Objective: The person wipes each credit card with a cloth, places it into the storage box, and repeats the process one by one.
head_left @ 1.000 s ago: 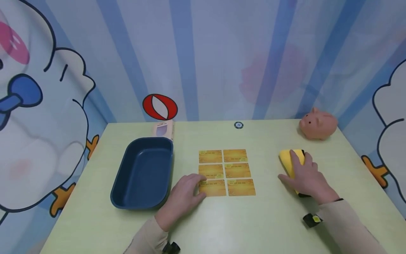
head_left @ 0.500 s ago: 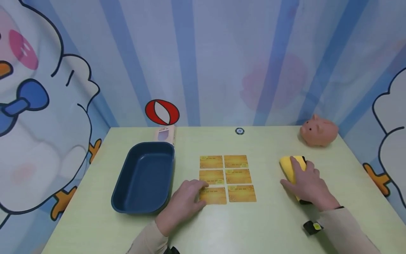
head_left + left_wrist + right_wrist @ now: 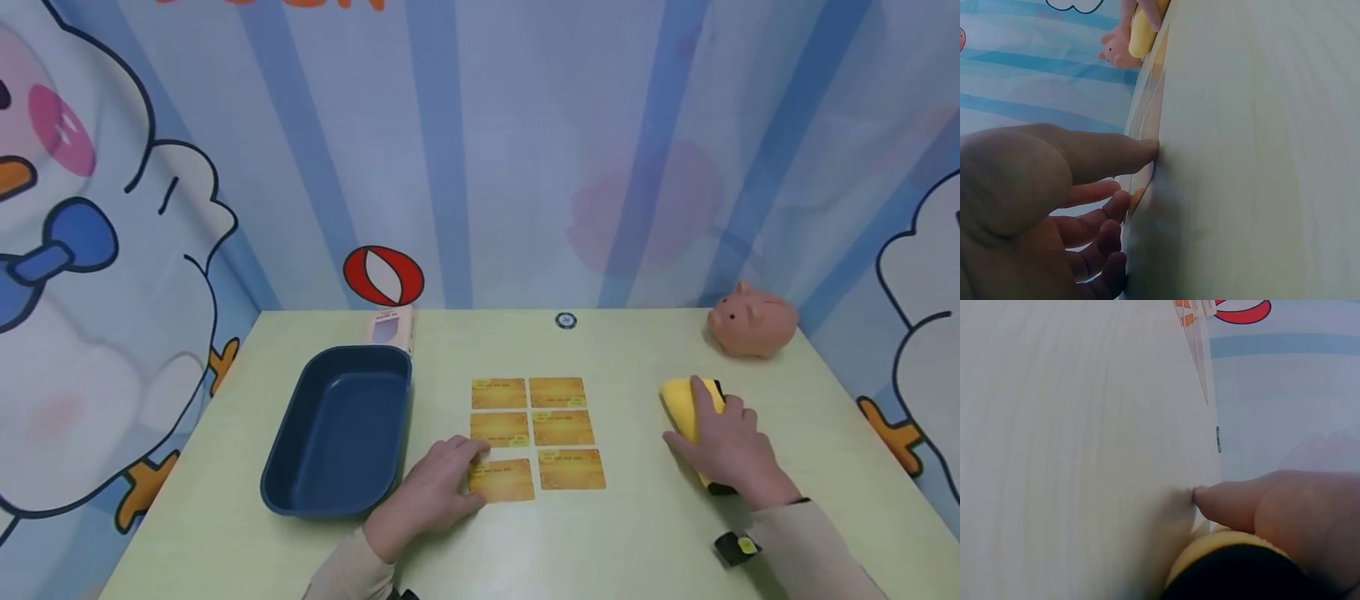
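In the head view my left hand [image 3: 431, 487] is at the left edge of the nearest left gold card [image 3: 502, 481], with index finger and thumb at opposite corners, pinching it. The left wrist view shows the thumb [image 3: 1141, 150] low on the tabletop beside the thin cards. The other fingers are bent. My right hand [image 3: 731, 446] rests over a soft yellow block with black ends [image 3: 678, 404], fingers spread on top. Its thumb [image 3: 1222, 499] sticks out to the side, close to the tabletop, in the right wrist view. Much of the block is hidden under the palm.
Several more gold cards [image 3: 562, 427] lie flat in two columns. A deep blue tray [image 3: 273, 467] stands left of my left hand, with a small pale box [image 3: 392, 329] behind it. A round chip [image 3: 566, 321] and a pink piggy bank [image 3: 753, 323] are at the back edge.
The nearest left card has slid slightly toward me and tilted, with my left hand moving along. My right hand stays on the yellow block. The head view has tipped up a little.
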A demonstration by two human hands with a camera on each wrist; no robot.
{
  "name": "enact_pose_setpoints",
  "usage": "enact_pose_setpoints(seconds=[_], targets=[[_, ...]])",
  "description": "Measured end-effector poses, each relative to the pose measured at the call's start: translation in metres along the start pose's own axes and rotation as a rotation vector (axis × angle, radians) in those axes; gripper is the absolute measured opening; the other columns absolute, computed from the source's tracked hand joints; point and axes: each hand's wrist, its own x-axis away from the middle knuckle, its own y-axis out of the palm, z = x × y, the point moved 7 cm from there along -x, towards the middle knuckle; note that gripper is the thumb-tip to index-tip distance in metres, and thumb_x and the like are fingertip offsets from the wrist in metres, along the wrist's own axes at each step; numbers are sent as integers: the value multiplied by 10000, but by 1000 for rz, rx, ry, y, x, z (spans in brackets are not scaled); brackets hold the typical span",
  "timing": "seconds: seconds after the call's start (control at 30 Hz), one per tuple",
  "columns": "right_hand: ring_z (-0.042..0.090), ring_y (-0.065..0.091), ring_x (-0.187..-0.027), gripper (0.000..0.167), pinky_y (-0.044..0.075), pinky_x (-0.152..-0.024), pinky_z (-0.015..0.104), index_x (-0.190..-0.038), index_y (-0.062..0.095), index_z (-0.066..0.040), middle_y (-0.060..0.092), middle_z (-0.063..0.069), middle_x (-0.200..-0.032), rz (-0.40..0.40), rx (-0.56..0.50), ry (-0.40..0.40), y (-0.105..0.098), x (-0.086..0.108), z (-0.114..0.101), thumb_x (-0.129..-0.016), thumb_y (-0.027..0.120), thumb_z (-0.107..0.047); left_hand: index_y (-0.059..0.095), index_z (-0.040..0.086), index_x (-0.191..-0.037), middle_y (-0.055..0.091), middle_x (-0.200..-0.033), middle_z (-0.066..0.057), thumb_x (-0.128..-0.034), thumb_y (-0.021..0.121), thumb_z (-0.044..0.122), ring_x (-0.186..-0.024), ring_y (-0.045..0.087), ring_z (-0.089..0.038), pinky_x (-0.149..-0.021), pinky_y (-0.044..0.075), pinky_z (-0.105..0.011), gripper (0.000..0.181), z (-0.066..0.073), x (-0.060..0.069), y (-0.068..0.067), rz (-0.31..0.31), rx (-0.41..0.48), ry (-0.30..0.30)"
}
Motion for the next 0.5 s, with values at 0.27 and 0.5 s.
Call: enact_pose_setpoints(seconds=[0.27,0.5], targets=[[659,391,-1135,983,503,-651,624,-1612,186,45,323,493,-1309,-15,-1,-1,-2,0,-1,-971,668,-524,656,71,-1289,616,-1184,-54,-835,868,140,-1046,538,-237,-889,506,-387,505,-2,3,1,52,55,18],[653,384,-1140,930,497,-618,587,-1613,221,46,334,487,-1318,-13,-8,-10,-1,-1,-1,-987,646,-495,683,115,-1255,528,-1165,-35,-826,860,106,-1018,520,-188,-869,502,-354,465,0,5,-1,97,64,32]])
